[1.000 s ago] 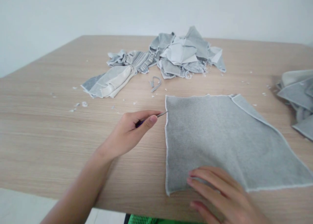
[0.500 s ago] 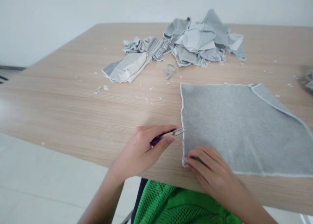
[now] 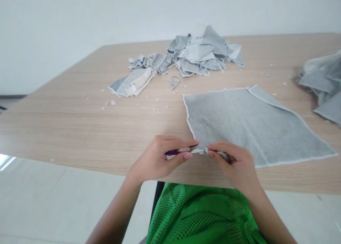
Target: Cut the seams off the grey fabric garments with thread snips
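A grey fabric piece (image 3: 234, 119) with white overlocked edges lies on the table in front of me. My right hand (image 3: 237, 162) pinches its near left corner, which is lifted and bunched between thumb and fingers. My left hand (image 3: 162, 158) is closed around small thread snips (image 3: 195, 149) with a purple handle. The blades point right and meet the pinched corner, close to my right fingertips. Whether the blades are apart or together there, I cannot tell.
A heap of grey fabric pieces (image 3: 199, 53) lies at the back, beside a striped gathered piece (image 3: 160, 62). A loose grey strip (image 3: 174, 82) and white scraps (image 3: 113, 102) are scattered on the wooden table (image 3: 80, 123). More grey cloth (image 3: 326, 80) is piled at the right.
My right hand has raised the fabric's near left corner off the table. The snips in my left hand now touch that corner. The view has shifted to the right.
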A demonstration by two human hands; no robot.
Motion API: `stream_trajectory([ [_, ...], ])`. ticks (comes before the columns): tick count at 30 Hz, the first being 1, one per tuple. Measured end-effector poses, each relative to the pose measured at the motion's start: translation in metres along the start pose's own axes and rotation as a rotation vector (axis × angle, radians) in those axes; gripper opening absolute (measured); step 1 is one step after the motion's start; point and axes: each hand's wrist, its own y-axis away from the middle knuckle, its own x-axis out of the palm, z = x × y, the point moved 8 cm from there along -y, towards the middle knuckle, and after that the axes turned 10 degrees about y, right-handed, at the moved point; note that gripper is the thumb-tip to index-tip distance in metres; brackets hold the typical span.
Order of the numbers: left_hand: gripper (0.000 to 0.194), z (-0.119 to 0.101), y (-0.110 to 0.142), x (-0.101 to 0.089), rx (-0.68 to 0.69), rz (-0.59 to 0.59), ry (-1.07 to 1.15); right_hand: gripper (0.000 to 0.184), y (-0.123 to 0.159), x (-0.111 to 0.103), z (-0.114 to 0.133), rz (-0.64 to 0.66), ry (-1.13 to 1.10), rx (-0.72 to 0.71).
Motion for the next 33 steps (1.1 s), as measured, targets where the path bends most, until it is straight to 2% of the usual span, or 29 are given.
stream_trajectory([
  [7, 0.033, -0.008, -0.003, 0.014, 0.121, -0.039, -0.089, 0.012, 0.001, -0.001, -0.005, -0.007, -0.021, 0.084],
  [14, 0.033, -0.015, 0.000, 0.016, 0.221, -0.154, -0.347, 0.011, 0.003, -0.002, -0.010, -0.014, -0.063, 0.113],
  [23, 0.033, -0.013, 0.002, 0.023, 0.280, -0.092, -0.515, 0.010, 0.003, 0.000, -0.020, 0.000, -0.201, 0.241],
  [33, 0.035, -0.009, 0.002, 0.023, 0.276, -0.091, -0.512, 0.010, 0.003, 0.004, -0.028, 0.073, -0.333, 0.323],
])
